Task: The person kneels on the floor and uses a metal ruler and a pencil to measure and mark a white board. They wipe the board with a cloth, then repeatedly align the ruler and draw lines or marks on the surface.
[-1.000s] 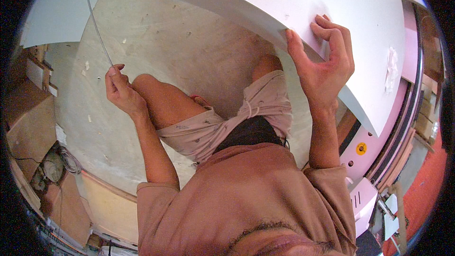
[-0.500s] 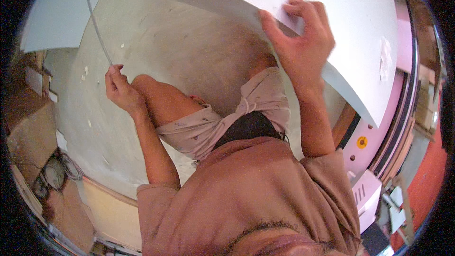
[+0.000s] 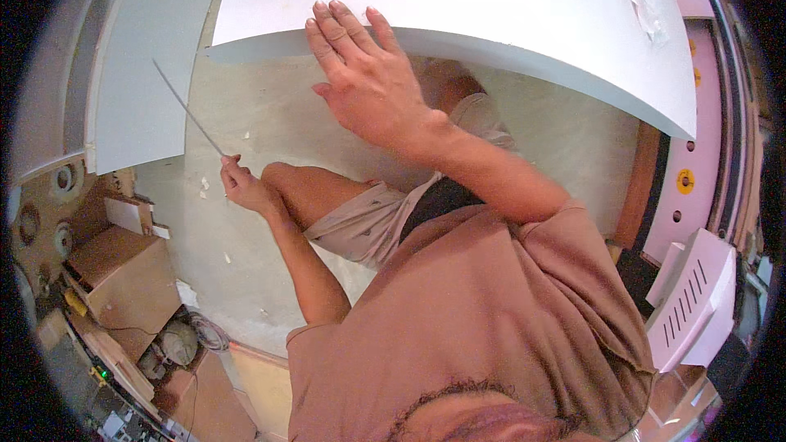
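My left hand [image 3: 244, 186] is closed on the lower end of a thin grey rod [image 3: 187, 106], beside my left knee. The rod slants up and away to the left; its far end comes near a pale upright panel [image 3: 147, 57]. Palm down and fingers stretched, my right hand [image 3: 366, 74] is open, its fingertips over the near edge of a large white board [image 3: 467, 0]. I cannot tell whether the fingers touch the board. Toward its right end lies a crumpled, clear plastic-like scrap [image 3: 641, 2].
On the left are a cardboard box [image 3: 135, 278] and a coil of cable [image 3: 209, 331] on the floor. A pink machine frame [image 3: 686, 115] runs along the right, with a white slotted housing [image 3: 686, 303] nearer me. Small pale scraps [image 3: 205, 188] dot the floor.
My right hand has gone from curled fingers at the board's edge to a flat, open hand farther left. My left hand keeps hold of the rod. The whole view has shifted.
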The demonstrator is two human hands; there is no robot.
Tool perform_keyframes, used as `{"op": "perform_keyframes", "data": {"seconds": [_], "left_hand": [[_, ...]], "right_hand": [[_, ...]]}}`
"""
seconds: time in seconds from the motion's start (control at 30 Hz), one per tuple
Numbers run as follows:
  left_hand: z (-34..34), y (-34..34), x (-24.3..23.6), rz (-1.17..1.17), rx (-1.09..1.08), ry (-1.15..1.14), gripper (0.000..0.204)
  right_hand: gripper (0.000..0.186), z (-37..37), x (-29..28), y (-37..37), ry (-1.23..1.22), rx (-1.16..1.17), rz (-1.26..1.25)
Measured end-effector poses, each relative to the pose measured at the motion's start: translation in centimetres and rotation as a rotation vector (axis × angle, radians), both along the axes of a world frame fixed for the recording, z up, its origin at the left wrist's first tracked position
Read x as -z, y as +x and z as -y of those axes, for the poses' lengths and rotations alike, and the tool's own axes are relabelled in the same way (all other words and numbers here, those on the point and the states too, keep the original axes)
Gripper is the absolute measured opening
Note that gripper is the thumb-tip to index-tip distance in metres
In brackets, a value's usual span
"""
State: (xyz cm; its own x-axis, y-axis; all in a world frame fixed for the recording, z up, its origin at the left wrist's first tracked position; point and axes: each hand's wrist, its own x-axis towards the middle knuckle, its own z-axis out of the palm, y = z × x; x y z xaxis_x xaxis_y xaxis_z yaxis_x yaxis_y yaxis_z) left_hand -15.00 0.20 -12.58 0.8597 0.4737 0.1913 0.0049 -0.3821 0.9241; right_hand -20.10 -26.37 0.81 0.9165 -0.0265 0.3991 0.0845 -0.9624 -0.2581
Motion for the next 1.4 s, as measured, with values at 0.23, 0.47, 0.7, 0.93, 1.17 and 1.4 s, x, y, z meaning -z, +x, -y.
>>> {"op": "perform_keyframes", "data": {"seconds": [0.23, 0.47, 0.7, 0.93, 1.17, 1.4], "left_hand": [[-0.5, 0.0, 0.4, 0.013, 0.004, -0.080, 0.043], [0.0, -0.3, -0.3, 0.026, -0.035, -0.007, 0.046], [0.3, -0.5, -0.7, 0.009, -0.036, -0.024, 0.046], [0.1, -0.5, -0.2, 0.054, -0.059, -0.168, 0.044], [-0.3, 0.1, 0.7, 0.008, -0.062, -0.294, 0.039], [-0.5, -0.1, 1.6, -0.022, -0.043, -0.264, 0.036]], "right_hand": [[0.076, 4.8, -1.7, -5.8, -0.063, 0.011, -0.133], [0.074, 6.6, -2.0, -7.9, -0.137, 0.077, -0.140], [0.062, 1.9, 0.4, -0.9, -0.152, 0.003, -0.016], [0.060, -2.0, 0.3, 5.4, -0.162, -0.129, -0.035], [0.081, -2.4, 0.3, 14.3, 0.180, -0.468, -0.105], [0.042, 1.1, -2.0, 22.7, -0.093, -0.527, -0.368]]}}
